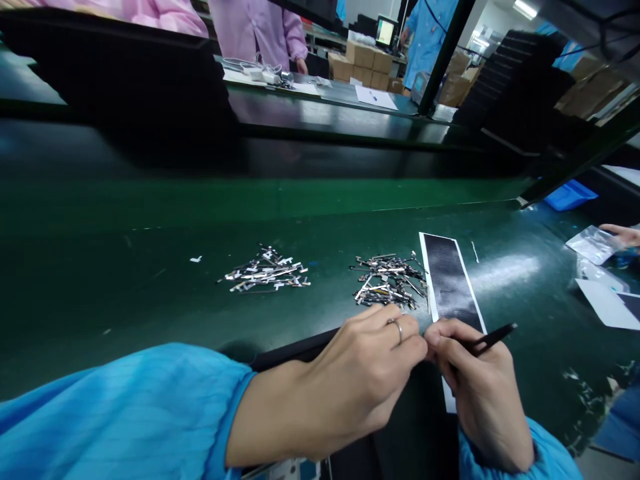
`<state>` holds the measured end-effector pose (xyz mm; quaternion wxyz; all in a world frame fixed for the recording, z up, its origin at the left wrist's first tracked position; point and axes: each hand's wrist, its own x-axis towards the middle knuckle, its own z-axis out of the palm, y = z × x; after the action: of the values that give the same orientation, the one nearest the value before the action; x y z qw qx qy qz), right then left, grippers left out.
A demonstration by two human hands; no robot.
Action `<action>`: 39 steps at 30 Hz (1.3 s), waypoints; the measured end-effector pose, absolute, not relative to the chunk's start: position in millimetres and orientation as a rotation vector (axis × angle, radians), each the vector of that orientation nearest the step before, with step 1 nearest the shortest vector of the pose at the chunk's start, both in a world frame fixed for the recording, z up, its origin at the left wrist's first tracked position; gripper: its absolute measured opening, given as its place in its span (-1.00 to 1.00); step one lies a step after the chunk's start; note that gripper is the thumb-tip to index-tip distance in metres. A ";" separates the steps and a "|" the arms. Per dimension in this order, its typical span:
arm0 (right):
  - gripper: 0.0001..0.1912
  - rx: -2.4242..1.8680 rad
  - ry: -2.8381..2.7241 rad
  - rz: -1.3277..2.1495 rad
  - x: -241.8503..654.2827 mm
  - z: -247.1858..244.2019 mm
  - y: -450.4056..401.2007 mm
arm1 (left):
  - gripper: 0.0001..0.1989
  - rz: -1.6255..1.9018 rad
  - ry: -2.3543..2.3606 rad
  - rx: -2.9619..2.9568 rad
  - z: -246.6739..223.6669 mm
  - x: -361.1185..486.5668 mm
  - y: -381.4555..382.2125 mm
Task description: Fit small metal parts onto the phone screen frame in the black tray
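My left hand [367,370] rests at the near edge of the green work surface [150,280], fingers pinched together at something too small to make out; a ring is on one finger. My right hand [483,393] holds black tweezers [493,338] whose tips meet the left fingertips. Just beyond the hands lies a long black strip with a white border [450,283]. Left of the strip is a pile of small dark metal parts [387,280]. Farther left is a second pile of lighter small parts [267,272].
Another person's hand [623,235] holds a clear bag [593,244] at the right edge, near white sheets [607,303] and a blue tray [570,195]. People in pink and blue coats stand behind the far bench, beside cardboard boxes [363,63].
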<state>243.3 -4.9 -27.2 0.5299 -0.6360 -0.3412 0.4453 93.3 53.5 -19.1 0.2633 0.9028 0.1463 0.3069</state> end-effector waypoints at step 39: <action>-0.85 -1.508 -1.623 0.652 246.6 -5.0 -28.9 | -0.93 0.733 0.835 1.578 16.6 102.5 60.3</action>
<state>246.6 -28.9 -5.0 0.4041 -0.5972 -0.6430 0.2581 102.5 60.3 16.6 0.5693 0.6722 0.3556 0.3124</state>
